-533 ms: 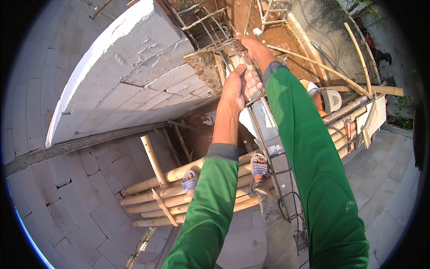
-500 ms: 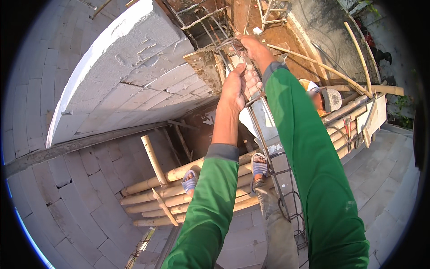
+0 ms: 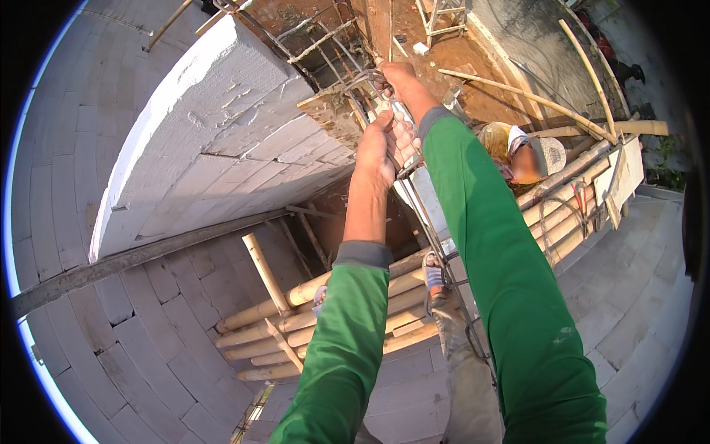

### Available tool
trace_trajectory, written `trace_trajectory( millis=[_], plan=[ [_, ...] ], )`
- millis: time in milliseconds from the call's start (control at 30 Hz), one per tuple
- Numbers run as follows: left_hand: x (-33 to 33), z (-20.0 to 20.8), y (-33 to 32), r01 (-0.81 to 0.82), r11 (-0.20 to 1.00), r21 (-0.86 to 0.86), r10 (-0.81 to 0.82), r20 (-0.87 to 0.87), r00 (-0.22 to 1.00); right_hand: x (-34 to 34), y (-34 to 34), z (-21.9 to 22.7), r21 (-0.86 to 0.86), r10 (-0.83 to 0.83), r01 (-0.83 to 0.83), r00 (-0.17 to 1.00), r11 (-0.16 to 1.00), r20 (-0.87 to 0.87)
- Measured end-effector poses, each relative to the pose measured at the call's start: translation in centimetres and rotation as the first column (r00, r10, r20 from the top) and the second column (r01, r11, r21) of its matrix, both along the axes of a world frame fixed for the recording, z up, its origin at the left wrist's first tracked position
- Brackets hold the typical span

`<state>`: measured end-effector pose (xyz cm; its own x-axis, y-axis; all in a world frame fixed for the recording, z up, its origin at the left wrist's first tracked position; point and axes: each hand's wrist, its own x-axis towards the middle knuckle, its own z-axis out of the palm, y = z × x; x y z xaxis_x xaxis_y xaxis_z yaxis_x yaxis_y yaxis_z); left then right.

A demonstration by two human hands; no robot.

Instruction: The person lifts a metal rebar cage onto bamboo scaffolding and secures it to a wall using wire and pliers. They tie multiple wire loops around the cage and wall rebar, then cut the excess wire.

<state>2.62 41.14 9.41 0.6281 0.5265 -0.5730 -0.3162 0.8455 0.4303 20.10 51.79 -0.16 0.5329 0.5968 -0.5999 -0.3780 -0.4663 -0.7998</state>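
A long steel rebar cage (image 3: pixel 419 209) with square stirrups slants from the top middle down past my legs. My left hand (image 3: pixel 379 152) has its fingers wrapped round the cage's bars. Farther up, my right hand (image 3: pixel 407 85) is closed at the cage's upper end, beside a stirrup; its fingertips are partly hidden. Both arms are stretched out ahead in green sleeves. Just left of the hands stands a white block wall (image 3: pixel 200 133) with a rough, broken top edge. A rough wooden board (image 3: pixel 331 115) sits at that wall's near end.
Under my sandalled feet lies a platform of bamboo poles (image 3: pixel 296 325). A person in a cap (image 3: pixel 549 155) is below at the right, near more bamboo and red-handled pliers (image 3: pixel 580 196). Another rebar frame (image 3: pixel 322 44) stands at the top. Grey block walls (image 3: pixel 140 348) drop away on the left.
The view has tilted slightly, and both hands have shifted a little left, still on the cage. The person below shows more of the upper body. My left sleeve now covers most of one sandal.
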Motion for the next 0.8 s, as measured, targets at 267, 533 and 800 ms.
trace_trajectory(
  millis=[267, 533, 800],
  plan=[
    [0.8, -0.3, 0.1, -0.073, 0.997, 0.032, 0.078, -0.179, 0.981, -7.9, -9.9, 12.5, -0.063, 0.207, -0.201, 0.855, 0.977, 0.475],
    [5.7, -6.2, 0.3, -0.013, 1.0, -0.018, 0.006, -0.342, 0.94, -15.8, -40.2, 16.7, -0.329, 0.404, -0.235, 0.556, 0.915, 0.727],
    [6.3, -7.5, 0.4, 0.0, 0.999, 0.053, 0.019, -0.366, 0.93, -15.3, -56.3, 14.4, -0.694, 0.602, -0.126, 0.621, 0.709, 0.502]
  ],
)
